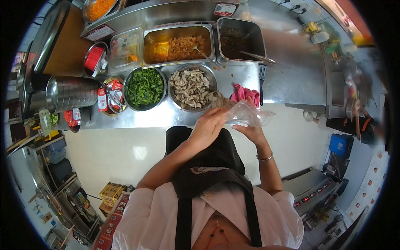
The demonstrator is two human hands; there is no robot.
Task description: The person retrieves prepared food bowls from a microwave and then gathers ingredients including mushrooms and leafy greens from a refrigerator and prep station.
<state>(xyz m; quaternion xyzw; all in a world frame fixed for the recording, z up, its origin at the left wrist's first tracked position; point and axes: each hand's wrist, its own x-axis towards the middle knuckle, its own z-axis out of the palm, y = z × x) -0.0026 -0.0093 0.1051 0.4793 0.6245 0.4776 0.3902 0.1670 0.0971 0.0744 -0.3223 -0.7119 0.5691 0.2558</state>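
Note:
A thin, clear plastic film, a bag or disposable glove, hangs between my hands over the counter's front edge. The fingers of my left hand are pressed together at its left side. My right hand has its thumb showing below the film and its other fingers partly behind it, gripping its right part. Just beyond the left hand stands a steel bowl of sliced mushrooms, with crumpled, see-through plastic at its right rim. Behind the film lies a pink cloth.
Left of the mushrooms is a bowl of chopped greens. Behind stand a steel tray of orange-brown minced food and a deep pan of dark sauce, each with a utensil. Scissors and stacked steel bowls are at left.

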